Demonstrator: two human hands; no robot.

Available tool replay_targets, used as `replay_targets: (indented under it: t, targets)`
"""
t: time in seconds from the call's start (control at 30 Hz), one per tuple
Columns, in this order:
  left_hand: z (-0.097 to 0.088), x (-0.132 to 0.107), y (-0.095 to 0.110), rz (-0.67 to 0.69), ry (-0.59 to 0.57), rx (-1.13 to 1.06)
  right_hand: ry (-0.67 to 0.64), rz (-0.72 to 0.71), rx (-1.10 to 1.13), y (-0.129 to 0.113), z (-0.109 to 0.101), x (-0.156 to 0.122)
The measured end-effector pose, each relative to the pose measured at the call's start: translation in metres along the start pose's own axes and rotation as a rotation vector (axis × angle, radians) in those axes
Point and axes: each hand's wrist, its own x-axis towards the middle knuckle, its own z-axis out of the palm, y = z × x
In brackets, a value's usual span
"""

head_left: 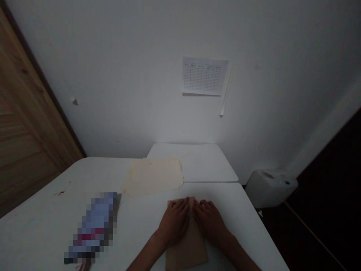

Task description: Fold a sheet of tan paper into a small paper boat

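A piece of brown paper (188,250), perhaps folded or a paper bag, lies lengthwise on the white table in front of me. At its far end my left hand (175,221) grips the left side, with curled fingers near the top edge. My right hand (211,222) holds the same end from the right, its fingers bent. Both thumbs and index fingers come close together at the middle of that far edge. The hands cover much of the paper's upper half, so its folds are hidden.
Cream sheets (153,176) lie stacked beyond my hands to the left. A blurred-out bluish item (94,226) rests on the white table (135,241) at left. Right of the table stands a white plastic container (270,190). A printed chart (203,77) hangs on the wall.
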Motion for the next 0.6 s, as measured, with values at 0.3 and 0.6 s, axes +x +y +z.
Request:
replay_targets:
  t: [0.3, 0.6]
  targets:
    - [0.001, 0.001, 0.0, -0.009, -0.034, 0.024, -0.071, -0.061, 0.062, -0.014, -0.024, -0.044]
    - [0.002, 0.001, 0.005, -0.029, -0.018, 0.021, 0.267, -0.29, -0.003, -0.012, 0.01, -0.082]
